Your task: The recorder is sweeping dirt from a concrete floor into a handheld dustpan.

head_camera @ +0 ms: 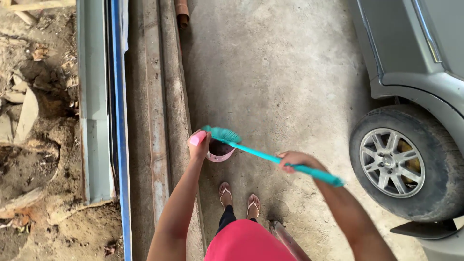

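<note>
Centre frame: a teal plastic broom point(270, 155) with a slim straight handle and soft fanned bristles rests over a round pink dustpan point(220, 151). Right hand point(294, 160) fingers wrap the handle; left hand point(199, 144) fingers grip the dustpan's pink handle. The pan's contents are indistinct. Rough concrete floor point(270, 72); a grey car point(411, 96) is cut off at right.

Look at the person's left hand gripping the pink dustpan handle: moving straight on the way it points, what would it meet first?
The left hand points up the frame; probably only bare concrete floor lies ahead, though depth is unclear.
</note>
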